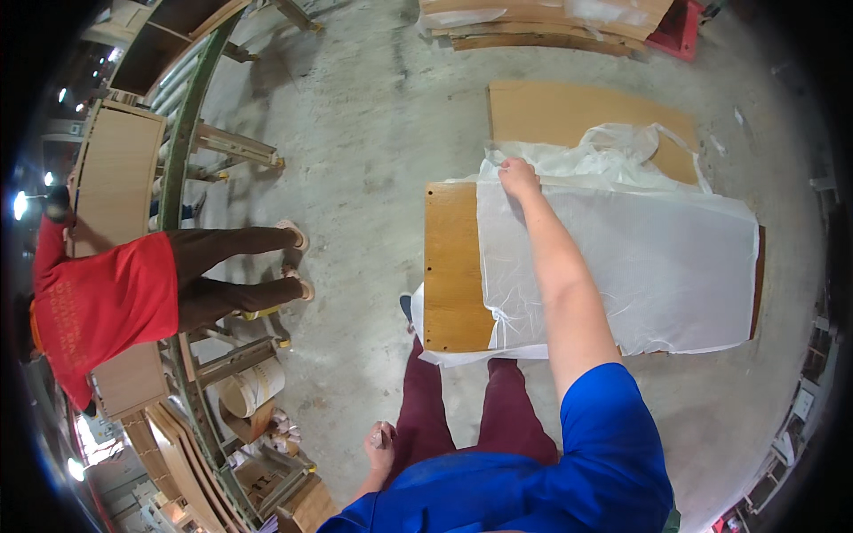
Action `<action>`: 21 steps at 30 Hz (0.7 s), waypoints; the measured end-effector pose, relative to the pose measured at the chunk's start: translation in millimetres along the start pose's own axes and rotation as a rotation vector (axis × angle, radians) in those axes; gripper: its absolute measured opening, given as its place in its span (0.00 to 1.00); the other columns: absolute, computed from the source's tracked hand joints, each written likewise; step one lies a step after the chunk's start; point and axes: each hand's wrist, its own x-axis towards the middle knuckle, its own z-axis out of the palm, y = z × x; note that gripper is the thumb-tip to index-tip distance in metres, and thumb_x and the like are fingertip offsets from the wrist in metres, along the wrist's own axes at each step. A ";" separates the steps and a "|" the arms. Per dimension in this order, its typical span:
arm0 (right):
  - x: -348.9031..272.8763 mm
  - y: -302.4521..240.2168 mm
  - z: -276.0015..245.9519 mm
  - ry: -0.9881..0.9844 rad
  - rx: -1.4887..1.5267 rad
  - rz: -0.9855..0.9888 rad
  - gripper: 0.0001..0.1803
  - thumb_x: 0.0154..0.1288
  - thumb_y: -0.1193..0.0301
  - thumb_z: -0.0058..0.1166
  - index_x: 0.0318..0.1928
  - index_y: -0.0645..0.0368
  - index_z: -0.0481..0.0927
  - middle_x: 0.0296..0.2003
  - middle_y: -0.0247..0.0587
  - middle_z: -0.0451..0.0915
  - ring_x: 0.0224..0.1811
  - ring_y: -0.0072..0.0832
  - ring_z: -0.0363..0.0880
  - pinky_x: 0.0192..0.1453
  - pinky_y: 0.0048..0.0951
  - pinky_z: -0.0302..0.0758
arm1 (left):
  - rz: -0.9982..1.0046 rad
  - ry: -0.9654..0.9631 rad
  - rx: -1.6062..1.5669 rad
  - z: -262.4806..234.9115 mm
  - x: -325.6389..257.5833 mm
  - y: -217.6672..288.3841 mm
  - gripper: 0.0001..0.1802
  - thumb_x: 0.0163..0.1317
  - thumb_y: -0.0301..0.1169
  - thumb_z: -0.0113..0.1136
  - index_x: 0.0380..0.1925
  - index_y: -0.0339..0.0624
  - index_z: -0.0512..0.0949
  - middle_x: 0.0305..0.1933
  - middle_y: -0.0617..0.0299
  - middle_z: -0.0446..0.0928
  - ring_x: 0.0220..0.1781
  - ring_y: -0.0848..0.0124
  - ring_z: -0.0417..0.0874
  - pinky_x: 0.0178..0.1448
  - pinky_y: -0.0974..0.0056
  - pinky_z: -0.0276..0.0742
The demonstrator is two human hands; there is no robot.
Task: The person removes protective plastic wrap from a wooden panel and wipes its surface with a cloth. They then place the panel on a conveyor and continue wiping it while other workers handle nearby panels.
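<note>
A thin white wrapping sheet (640, 258) covers most of a stack topped by a brown wooden panel (453, 266), whose left end is bare with small dark holes along its edge. My right hand (519, 178) reaches across to the far edge of the sheet, its fingers closed on it near the sheet's left corner. More of the white sheeting lies crumpled beyond the panel. Down beside my left thigh, my left hand (380, 447) is closed around something small and dark that I cannot make out.
A flat brown board (577, 111) lies behind the panel. Farther back are stacked boards (542, 22) and a red pallet jack part (675, 31). At left, a co-worker in a red shirt (115, 298) leans over a green-railed roller line (182, 169), with a white bucket (253, 388) below.
</note>
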 end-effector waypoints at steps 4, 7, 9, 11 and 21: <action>7.8 -14.1 4.4 -0.102 -0.089 0.065 0.22 0.54 0.63 0.50 0.52 0.44 0.75 0.57 0.34 0.67 0.62 0.37 0.61 0.62 0.46 0.59 | 0.031 -0.107 -0.048 -1.9 61.7 2.7 0.23 0.67 0.40 0.42 0.16 0.37 0.70 0.17 0.59 0.70 0.22 0.71 0.70 0.29 0.65 0.66; 22.2 -29.6 19.8 -0.063 -0.089 0.090 0.23 0.48 0.62 0.55 0.49 0.45 0.77 0.54 0.33 0.71 0.61 0.37 0.62 0.62 0.49 0.58 | 0.183 -0.192 -0.056 -21.7 128.9 5.5 0.22 0.67 0.38 0.43 0.16 0.37 0.69 0.18 0.60 0.69 0.22 0.70 0.70 0.29 0.65 0.66; 37.9 -34.9 24.1 -0.162 -0.223 0.100 0.20 0.50 0.62 0.54 0.46 0.48 0.77 0.47 0.36 0.75 0.55 0.36 0.68 0.56 0.44 0.64 | 0.313 -0.239 -0.087 -44.6 178.4 8.4 0.22 0.67 0.38 0.43 0.16 0.36 0.68 0.19 0.59 0.69 0.22 0.70 0.69 0.29 0.65 0.66; 46.3 -29.8 32.5 -0.150 -0.076 0.085 0.17 0.54 0.63 0.52 0.45 0.53 0.75 0.42 0.41 0.78 0.49 0.38 0.72 0.51 0.40 0.67 | 0.252 -0.192 -0.109 -66.9 218.6 23.2 0.22 0.67 0.38 0.43 0.17 0.35 0.67 0.19 0.59 0.69 0.22 0.70 0.69 0.29 0.66 0.66; -198.1 83.1 -76.5 0.607 -0.154 0.182 0.33 0.54 0.55 0.57 0.57 0.56 0.64 0.52 0.48 0.70 0.56 0.42 0.68 0.58 0.38 0.66 | 0.356 -0.309 -0.002 -91.9 334.9 81.3 0.26 0.69 0.42 0.39 0.15 0.37 0.64 0.16 0.63 0.64 0.21 0.74 0.64 0.27 0.68 0.61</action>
